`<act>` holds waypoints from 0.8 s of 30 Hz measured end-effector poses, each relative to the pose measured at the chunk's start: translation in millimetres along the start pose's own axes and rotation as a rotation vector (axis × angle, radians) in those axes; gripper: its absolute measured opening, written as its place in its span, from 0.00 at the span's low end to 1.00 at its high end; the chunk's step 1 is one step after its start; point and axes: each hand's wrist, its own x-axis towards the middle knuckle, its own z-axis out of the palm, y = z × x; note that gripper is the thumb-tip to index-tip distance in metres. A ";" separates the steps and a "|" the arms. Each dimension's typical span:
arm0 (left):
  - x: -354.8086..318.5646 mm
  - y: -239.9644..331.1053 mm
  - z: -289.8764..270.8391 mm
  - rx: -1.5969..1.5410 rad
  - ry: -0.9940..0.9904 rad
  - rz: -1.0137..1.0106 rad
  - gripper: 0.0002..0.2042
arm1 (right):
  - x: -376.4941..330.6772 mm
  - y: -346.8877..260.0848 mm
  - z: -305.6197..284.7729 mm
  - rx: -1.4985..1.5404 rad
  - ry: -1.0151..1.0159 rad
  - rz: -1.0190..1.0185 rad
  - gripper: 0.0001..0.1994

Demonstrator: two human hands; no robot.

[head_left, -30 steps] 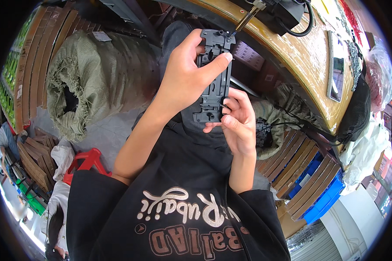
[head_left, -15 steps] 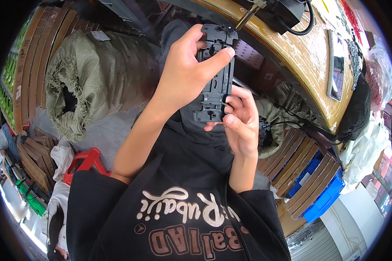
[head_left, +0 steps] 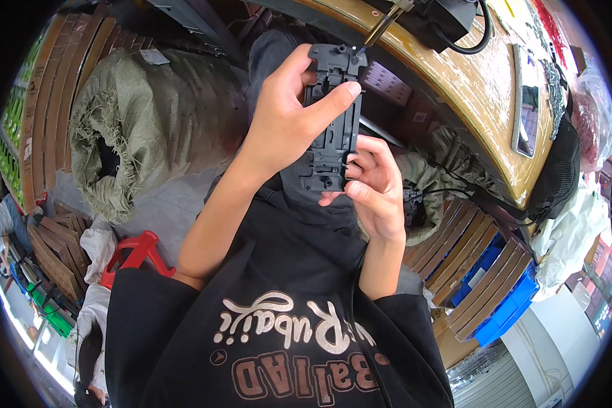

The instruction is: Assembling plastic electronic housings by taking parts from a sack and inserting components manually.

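Note:
A long black moulded plastic chassis [head_left: 330, 156], full of slots and small posts, is held between my two hands in front of my lap. My left hand [head_left: 289, 115] is closed round its upper left side, thumb lying across the top face. Lower down, my right hand [head_left: 377, 180] pinches the bottom right edge with thumb and bent fingers. A thin metal driver shaft [head_left: 381, 28] slants down from the upper right to the chassis's top right corner. Whether its tip touches there I cannot tell.
A wooden bench [head_left: 479, 98] curves along the upper right, with a phone-like slab [head_left: 525, 102] on it. At left lies a green woven sack roll [head_left: 163, 115], near a red stool [head_left: 139, 255]. Stacked brown boards [head_left: 483, 285] and a blue bin [head_left: 506, 309] are lower right.
Both hands have brought the chassis slightly down and to the left, keeping their hold. The driver shaft has stayed in about the same place.

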 end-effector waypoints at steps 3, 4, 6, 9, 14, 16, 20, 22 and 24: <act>-5.2 -19.8 -6.7 0.098 -0.035 0.022 0.12 | 0.0 8.4 -8.0 -0.043 0.027 0.058 0.22; -10.3 -25.1 -7.8 0.197 -0.137 0.024 0.13 | -0.4 10.6 -11.5 -0.078 0.069 0.082 0.20; -20.9 -17.2 -12.1 0.397 -0.414 0.064 0.21 | -11.7 -1.4 -15.2 -0.132 0.129 0.185 0.15; -39.2 -12.1 -38.6 0.234 -0.480 -0.235 0.32 | -43.1 -9.1 -45.8 -0.357 0.187 0.170 0.15; -42.7 -28.0 -152.5 0.228 0.198 -0.066 0.20 | -148.0 -35.7 -147.4 -0.489 0.611 -0.031 0.17; -56.0 -28.4 -212.9 0.342 0.542 0.016 0.15 | -180.4 -33.2 -170.9 -0.489 0.753 -0.059 0.18; -95.8 -36.8 -331.9 0.517 1.151 0.257 0.09 | -245.5 15.2 -252.7 -0.258 0.923 0.023 0.18; -117.5 -59.8 -394.8 0.400 1.378 0.272 0.08 | -252.2 50.0 -272.3 -0.133 1.030 0.049 0.17; -127.0 -90.8 -440.5 0.479 1.367 -0.034 0.10 | -297.2 97.6 -349.1 0.217 1.198 0.042 0.14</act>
